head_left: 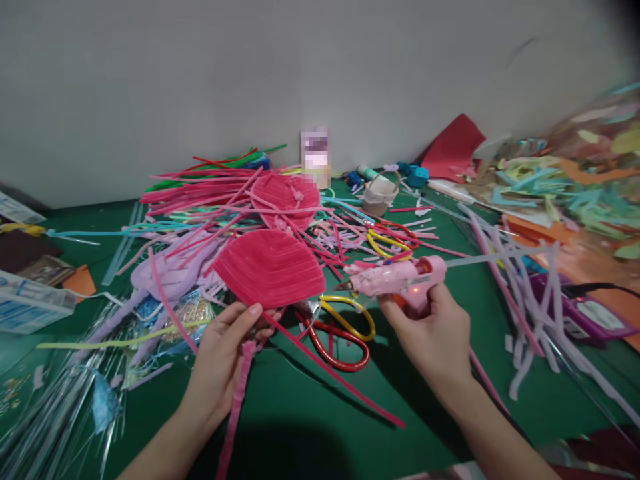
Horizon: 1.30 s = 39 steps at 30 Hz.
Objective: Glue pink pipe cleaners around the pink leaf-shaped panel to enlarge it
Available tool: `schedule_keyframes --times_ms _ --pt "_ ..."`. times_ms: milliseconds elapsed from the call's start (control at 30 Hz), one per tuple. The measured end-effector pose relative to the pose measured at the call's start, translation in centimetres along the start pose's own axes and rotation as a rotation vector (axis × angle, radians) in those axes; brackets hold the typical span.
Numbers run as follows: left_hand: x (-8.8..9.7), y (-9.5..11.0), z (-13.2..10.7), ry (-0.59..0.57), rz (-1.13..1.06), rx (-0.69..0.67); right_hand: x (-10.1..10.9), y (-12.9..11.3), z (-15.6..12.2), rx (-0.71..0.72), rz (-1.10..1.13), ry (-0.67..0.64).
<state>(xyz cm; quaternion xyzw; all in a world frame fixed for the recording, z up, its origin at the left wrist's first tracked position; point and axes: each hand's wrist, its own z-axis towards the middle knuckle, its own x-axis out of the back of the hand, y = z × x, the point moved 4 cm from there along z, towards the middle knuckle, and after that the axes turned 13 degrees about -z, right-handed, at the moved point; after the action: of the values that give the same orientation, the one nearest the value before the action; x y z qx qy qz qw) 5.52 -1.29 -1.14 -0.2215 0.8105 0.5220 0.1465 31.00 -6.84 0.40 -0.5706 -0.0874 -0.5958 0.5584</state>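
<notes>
My left hand (225, 353) pinches the lower edge of a dark pink fan-shaped piece made of pipe cleaners (273, 267). From it one loose pipe cleaner (340, 380) trails down to the right, and a thicker wrapped pink stem (237, 407) hangs below the hand. My right hand (430, 340) is closed round the handle of a pink hot glue gun (395, 277), whose orange light is lit. Its nozzle points left, close to the fan's right edge, and a clear glue stick (495, 257) sticks out behind. Red-handled scissors (340, 347) lie on the table underneath.
Bundles of pink pipe cleaners (200, 193) and a round pink piece (285, 200) lie behind the hands. Lilac pieces (170, 267) and shiny tinsel strands (65, 407) are at left. A small basket (380, 193) stands at the back; a purple device (590, 310) sits right, near paper scraps.
</notes>
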Motion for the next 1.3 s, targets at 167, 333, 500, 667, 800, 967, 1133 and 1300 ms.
schedule_keyframes --times_ms 167,333,500,667,800,967,1133,1300 --pt "0.28 -0.13 0.14 0.047 -0.053 0.007 -0.46 0.03 -0.35 0.054 0.003 0.001" --pt "0.34 0.02 -0.03 0.051 -0.05 0.003 -0.34 -0.1 -0.45 0.076 -0.033 0.007" --pt "0.17 -0.02 -0.07 0.032 -0.05 0.002 -0.54 0.08 -0.45 0.099 -0.062 0.006" --pt "0.07 -0.23 -0.09 0.022 -0.039 0.01 -0.44 0.08 -0.43 0.144 -0.065 0.052" --pt "0.14 -0.26 -0.02 0.021 -0.046 0.009 -0.35 -0.01 -0.44 0.169 -0.061 0.085" --pt "0.12 -0.22 0.08 0.024 -0.037 0.007 -0.34 0.11 -0.55 0.18 -0.067 0.09" --pt "0.09 -0.24 0.08 -0.002 -0.008 0.004 -0.28 0.18 -0.62 0.189 -0.081 0.105" --pt "0.16 -0.3 0.14 0.004 -0.015 0.008 -0.26 0.11 -0.62 0.184 -0.088 0.101"
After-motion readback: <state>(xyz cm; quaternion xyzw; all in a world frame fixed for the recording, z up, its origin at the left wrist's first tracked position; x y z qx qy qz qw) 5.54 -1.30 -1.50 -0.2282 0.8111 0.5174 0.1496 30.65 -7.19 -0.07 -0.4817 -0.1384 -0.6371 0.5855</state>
